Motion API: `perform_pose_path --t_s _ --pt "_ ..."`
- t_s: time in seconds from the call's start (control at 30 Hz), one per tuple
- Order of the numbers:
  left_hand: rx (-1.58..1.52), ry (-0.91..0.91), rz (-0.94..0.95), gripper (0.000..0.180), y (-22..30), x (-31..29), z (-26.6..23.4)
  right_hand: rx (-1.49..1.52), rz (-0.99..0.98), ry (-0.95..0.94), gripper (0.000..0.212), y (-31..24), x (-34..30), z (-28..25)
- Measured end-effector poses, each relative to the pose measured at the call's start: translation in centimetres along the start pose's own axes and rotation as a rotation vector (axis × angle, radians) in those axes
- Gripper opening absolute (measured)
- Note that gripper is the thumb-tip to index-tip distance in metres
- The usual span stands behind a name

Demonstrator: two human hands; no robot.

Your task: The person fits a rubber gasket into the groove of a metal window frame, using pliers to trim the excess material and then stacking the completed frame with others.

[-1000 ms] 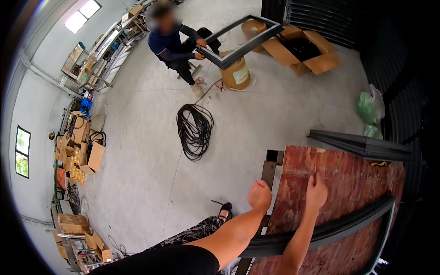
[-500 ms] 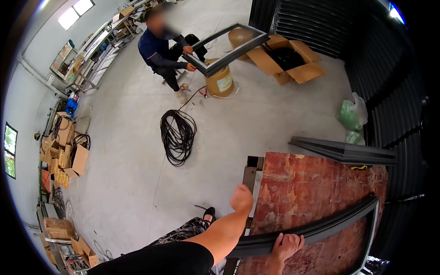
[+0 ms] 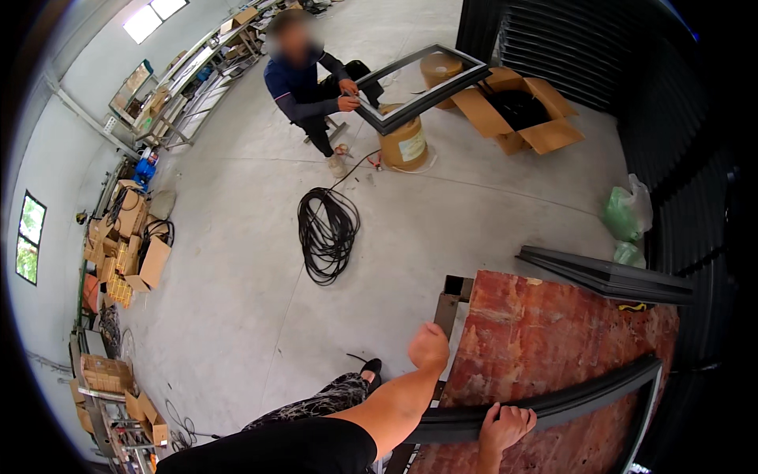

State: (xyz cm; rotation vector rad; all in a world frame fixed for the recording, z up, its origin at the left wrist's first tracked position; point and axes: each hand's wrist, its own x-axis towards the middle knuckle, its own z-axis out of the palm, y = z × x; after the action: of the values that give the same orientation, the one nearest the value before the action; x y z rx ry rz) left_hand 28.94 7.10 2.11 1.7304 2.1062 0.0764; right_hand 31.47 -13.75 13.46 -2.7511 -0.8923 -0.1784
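A dark grey window frame (image 3: 580,393) lies on a worn reddish-brown tabletop (image 3: 545,332) at the lower right. My right hand (image 3: 507,426) is closed over the frame's long side, with the fingers curled across it. Above the left end of that side, my left hand (image 3: 429,346) is raised in a fist beside the table's left edge. The back of the fist faces me, so whatever it may hold is hidden. My left forearm crosses over part of the frame's end.
Further dark profiles (image 3: 608,276) lie across the table's far side. A coiled black cable (image 3: 328,235) rests on the floor. Beyond it, a seated person (image 3: 304,91) holds another frame (image 3: 442,99) over a brown drum (image 3: 403,144). An open carton (image 3: 517,110) stands nearby.
The whole view has shifted, so the scene sits slightly further right and lower. My right hand stays on the frame, and my left fist keeps its pose beside the table edge.
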Motion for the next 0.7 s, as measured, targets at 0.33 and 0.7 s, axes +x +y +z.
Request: perform_pose_path --t_s 0.33,0.7 --pt "-0.073 0.002 0.016 0.039 0.0 -0.2 0.3 -0.014 0.041 -0.039 0.029 0.2 0.4 0.8" --pt "-0.022 0.010 0.063 0.038 0.0 0.9 -0.2 0.014 0.107 -0.037 0.032 -0.3 0.6 1.6"
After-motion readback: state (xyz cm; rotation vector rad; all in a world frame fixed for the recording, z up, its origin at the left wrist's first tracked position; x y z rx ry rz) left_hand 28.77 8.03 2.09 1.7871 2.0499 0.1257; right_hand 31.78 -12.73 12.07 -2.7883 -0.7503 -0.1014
